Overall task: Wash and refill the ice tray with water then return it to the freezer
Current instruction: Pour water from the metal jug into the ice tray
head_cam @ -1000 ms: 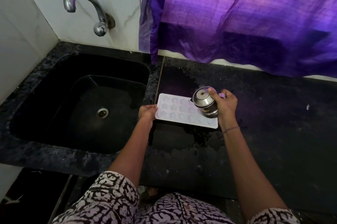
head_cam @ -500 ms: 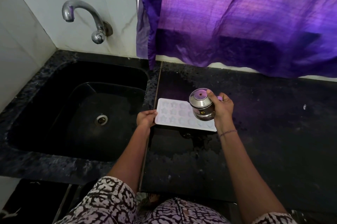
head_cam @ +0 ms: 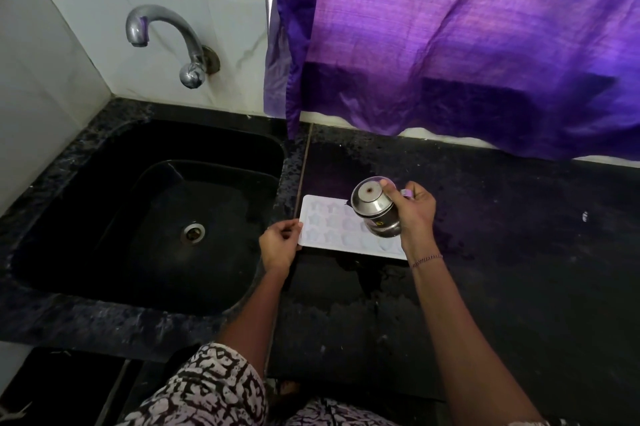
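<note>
Ice tray (head_cam: 332, 229) sits flat just right of sink (head_cam: 104, 155). Left hand (head_cam: 278, 245) pinches its near-sink edge; right hand (head_cam: 414, 209) grips tilted steel pot (head_cam: 375, 212) over it. Pour slow, 1 row at a time, tray level.

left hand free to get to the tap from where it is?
Probably not right away. The left hand is pinching the near-left edge of the ice tray on the counter. The path over the sink to the tap looks unobstructed, but the grip would have to let go first.
</note>
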Available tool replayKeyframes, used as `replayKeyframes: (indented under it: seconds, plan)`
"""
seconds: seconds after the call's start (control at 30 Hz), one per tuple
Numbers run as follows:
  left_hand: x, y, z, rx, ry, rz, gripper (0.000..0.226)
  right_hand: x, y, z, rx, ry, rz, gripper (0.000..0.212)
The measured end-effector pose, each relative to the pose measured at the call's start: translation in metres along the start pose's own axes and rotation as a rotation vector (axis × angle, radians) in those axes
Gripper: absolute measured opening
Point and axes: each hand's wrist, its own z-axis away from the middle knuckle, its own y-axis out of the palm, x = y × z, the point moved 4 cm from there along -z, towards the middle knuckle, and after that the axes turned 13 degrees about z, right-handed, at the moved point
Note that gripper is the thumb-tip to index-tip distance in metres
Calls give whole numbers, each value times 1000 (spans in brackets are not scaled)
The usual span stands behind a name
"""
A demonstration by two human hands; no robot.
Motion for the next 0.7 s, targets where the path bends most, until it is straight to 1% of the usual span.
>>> replayKeyframes:
  seconds: [0.1, 0.3, 0.47, 0.53, 0.7]
  plan:
    - [-1, 2, 2, -13, 83, -79, 21, 4, 0, 0, -5, -18, 35, 54]
    - [1, 1, 4, -26, 161, -177, 22, 3, 1, 1, -1, -35, 64, 54]
    - [-6, 4, 12, -34, 318, -401, 26, 3, 2, 1, -20, -7, 46, 54]
    - [-7, 5, 13, -32, 341, -460, 27, 1, 2, 2, -35, 4, 27, 54]
    - [-10, 6, 16, -24, 352, -492, 27, -2, 6, 4, -48, 20, -25, 54]
